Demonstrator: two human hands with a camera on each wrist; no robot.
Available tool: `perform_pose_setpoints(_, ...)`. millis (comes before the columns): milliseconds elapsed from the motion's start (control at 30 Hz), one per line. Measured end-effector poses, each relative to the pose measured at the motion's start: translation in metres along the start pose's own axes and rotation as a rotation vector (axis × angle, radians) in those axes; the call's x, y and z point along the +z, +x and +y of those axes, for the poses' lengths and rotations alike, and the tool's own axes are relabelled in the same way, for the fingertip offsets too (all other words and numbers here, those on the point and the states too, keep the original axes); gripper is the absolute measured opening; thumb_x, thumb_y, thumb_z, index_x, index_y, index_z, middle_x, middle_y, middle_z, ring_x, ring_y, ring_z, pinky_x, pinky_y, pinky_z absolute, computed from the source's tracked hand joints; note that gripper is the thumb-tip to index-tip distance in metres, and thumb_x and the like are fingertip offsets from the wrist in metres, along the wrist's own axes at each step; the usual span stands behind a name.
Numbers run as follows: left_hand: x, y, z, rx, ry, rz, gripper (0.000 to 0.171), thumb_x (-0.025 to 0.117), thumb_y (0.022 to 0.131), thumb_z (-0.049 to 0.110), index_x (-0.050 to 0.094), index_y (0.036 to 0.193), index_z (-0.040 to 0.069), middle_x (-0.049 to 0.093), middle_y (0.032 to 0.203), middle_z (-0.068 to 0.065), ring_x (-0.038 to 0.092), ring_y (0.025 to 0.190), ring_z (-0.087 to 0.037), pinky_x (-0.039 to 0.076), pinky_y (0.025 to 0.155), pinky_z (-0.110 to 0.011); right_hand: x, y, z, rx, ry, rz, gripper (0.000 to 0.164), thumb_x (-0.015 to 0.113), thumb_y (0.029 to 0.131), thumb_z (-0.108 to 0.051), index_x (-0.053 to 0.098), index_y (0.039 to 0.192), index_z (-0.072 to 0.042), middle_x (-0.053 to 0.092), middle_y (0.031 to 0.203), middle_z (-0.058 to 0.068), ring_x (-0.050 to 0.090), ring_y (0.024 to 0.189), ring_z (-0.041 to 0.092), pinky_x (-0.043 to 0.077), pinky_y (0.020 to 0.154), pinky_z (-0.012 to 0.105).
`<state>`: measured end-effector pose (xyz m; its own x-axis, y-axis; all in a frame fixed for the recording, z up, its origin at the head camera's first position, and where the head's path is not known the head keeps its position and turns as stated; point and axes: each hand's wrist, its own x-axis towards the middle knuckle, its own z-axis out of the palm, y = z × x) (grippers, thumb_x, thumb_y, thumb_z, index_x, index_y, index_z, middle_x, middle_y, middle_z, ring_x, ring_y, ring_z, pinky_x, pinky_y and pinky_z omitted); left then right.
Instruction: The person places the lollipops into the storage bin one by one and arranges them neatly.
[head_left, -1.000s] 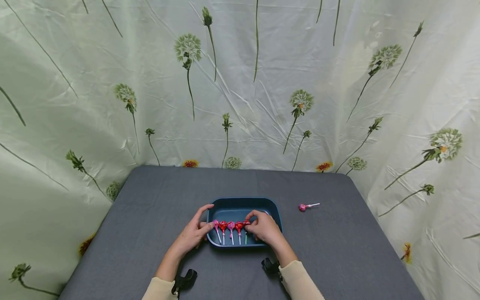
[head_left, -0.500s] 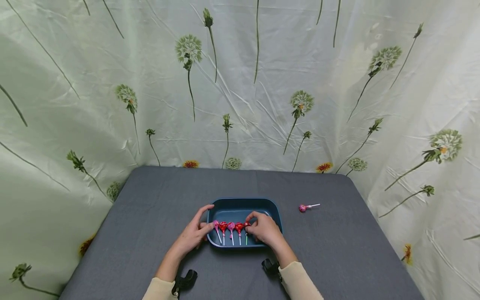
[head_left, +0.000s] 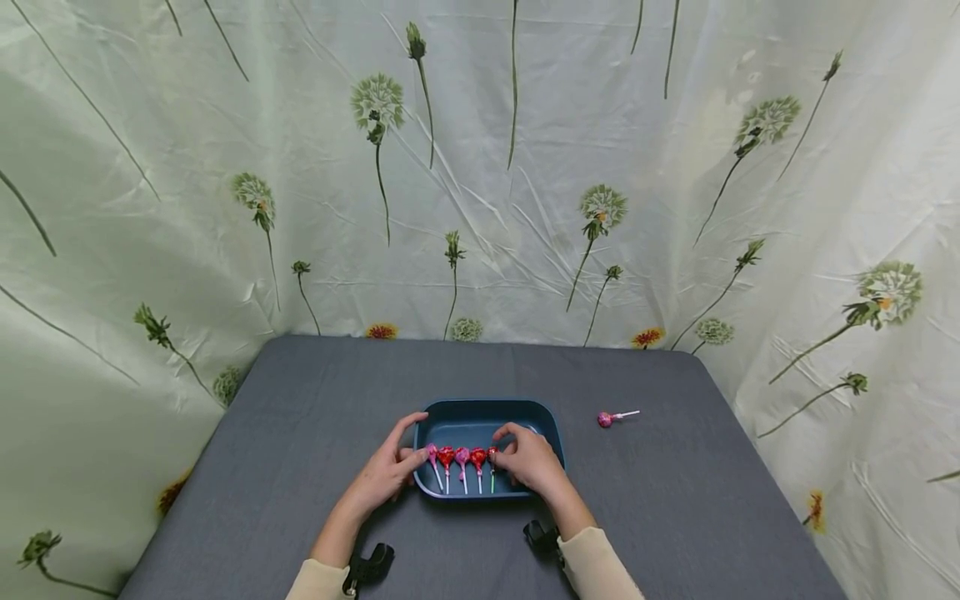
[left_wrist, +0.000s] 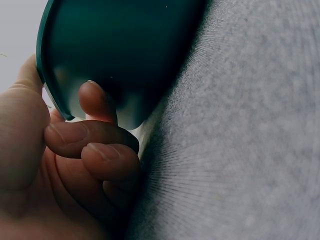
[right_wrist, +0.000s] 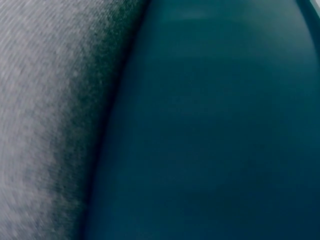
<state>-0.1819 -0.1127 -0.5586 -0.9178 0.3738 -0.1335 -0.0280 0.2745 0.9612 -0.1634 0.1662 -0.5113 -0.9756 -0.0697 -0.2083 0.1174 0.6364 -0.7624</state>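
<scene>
A dark blue tray (head_left: 480,421) sits on the table in the head view. Several lollipops (head_left: 462,457) with pink or red wrappers lie side by side along its near part, sticks toward me. My left hand (head_left: 378,475) grips the tray's left end, its thumb over the rim; in the left wrist view, the fingers (left_wrist: 110,157) curl beside the tray's outer wall (left_wrist: 125,45). Inside the tray, my right hand (head_left: 532,458) pinches the head of the rightmost lollipop, whose green stick (head_left: 492,482) points toward me. Only tray wall (right_wrist: 210,120) and cloth fill the right wrist view; that hand is hidden there.
One pink lollipop (head_left: 605,419) with a white stick lies on the grey table cloth (head_left: 660,500), right of the tray. A pale flower-printed curtain (head_left: 487,167) hangs behind the table and at both sides. Black straps with camera mounts (head_left: 369,565) sit at the wrists.
Very little differs. My right fingers shift slightly at the head of the rightmost lollipop. The left hand and tray hold still, while the head view tilts a touch upward.
</scene>
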Motion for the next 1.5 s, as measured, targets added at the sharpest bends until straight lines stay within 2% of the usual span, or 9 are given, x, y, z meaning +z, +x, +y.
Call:
perform_pose_setpoints(267, 0.001, -0.001, 0.001, -0.02, -0.018, 0.01, 0.06, 0.062, 0.108, 0.029, 0.033, 0.161, 0.034, 0.058, 0.072, -0.001, 0.043, 0.051, -0.013, 0.038, 0.048, -0.025, -0.002, 0.0, 0.002, -0.041, 0.023, 0.049, 0.026, 0.076, 0.098, -0.019, 0.068, 0.121, -0.009, 0.065, 0.072, 0.004, 0.053, 0.047, 0.014, 0.046, 0.053, 0.03)
perform_pose_setpoints(467, 0.002, -0.001, 0.0, -0.03, -0.018, 0.02, 0.06, 0.062, 0.108, 0.028, 0.034, 0.16, 0.035, 0.059, 0.073, -0.002, 0.044, 0.052, -0.014, 0.037, 0.048, -0.025, -0.009, -0.002, 0.0, -0.113, 0.056, 0.081, 0.028, 0.074, 0.099, -0.016, 0.067, 0.125, -0.006, 0.068, 0.074, 0.007, 0.054, 0.046, 0.014, 0.045, 0.052, 0.029)
perform_pose_setpoints(600, 0.003, -0.001, 0.0, -0.034, -0.013, 0.022, 0.059, 0.062, 0.109, 0.029, 0.034, 0.16, 0.036, 0.059, 0.073, -0.001, 0.044, 0.052, -0.014, 0.037, 0.048, -0.025, -0.017, -0.007, -0.004, -0.124, 0.071, 0.101, 0.029, 0.073, 0.1, -0.014, 0.067, 0.127, -0.005, 0.07, 0.079, 0.012, 0.056, 0.047, 0.016, 0.045, 0.052, 0.029)
perform_pose_setpoints(933, 0.002, -0.001, 0.001, -0.027, -0.015, 0.019, 0.06, 0.062, 0.108, 0.028, 0.033, 0.16, 0.036, 0.059, 0.073, -0.002, 0.044, 0.052, -0.015, 0.038, 0.049, -0.026, -0.051, -0.011, -0.006, -0.098, 0.109, 0.212, 0.029, 0.074, 0.099, -0.012, 0.068, 0.127, -0.006, 0.073, 0.088, 0.021, 0.059, 0.048, 0.026, 0.044, 0.049, 0.029)
perform_pose_setpoints(1133, 0.002, -0.001, 0.001, -0.024, -0.011, 0.02, 0.06, 0.062, 0.109, 0.027, 0.033, 0.16, 0.036, 0.059, 0.073, -0.002, 0.045, 0.053, -0.015, 0.038, 0.048, -0.025, -0.076, -0.009, 0.0, -0.078, 0.102, 0.252, 0.03, 0.073, 0.099, -0.014, 0.067, 0.128, -0.006, 0.073, 0.09, 0.023, 0.058, 0.05, 0.025, 0.044, 0.049, 0.029)
perform_pose_setpoints(1233, 0.003, -0.001, 0.001, -0.031, -0.011, 0.023, 0.06, 0.062, 0.108, 0.027, 0.033, 0.16, 0.036, 0.059, 0.073, -0.002, 0.045, 0.053, -0.016, 0.038, 0.048, -0.026, -0.09, -0.007, 0.005, -0.055, 0.098, 0.272, 0.029, 0.072, 0.1, -0.016, 0.067, 0.128, -0.008, 0.073, 0.089, 0.02, 0.061, 0.053, 0.029, 0.044, 0.05, 0.03)
perform_pose_setpoints(1500, 0.003, -0.001, 0.001, -0.038, -0.014, 0.027, 0.059, 0.062, 0.108, 0.029, 0.034, 0.16, 0.037, 0.058, 0.073, -0.002, 0.045, 0.054, -0.016, 0.038, 0.048, -0.026, -0.123, -0.001, 0.02, -0.03, 0.08, 0.322, 0.028, 0.069, 0.103, -0.017, 0.065, 0.129, -0.007, 0.07, 0.078, -0.002, 0.06, 0.053, 0.021, 0.048, 0.055, 0.032)
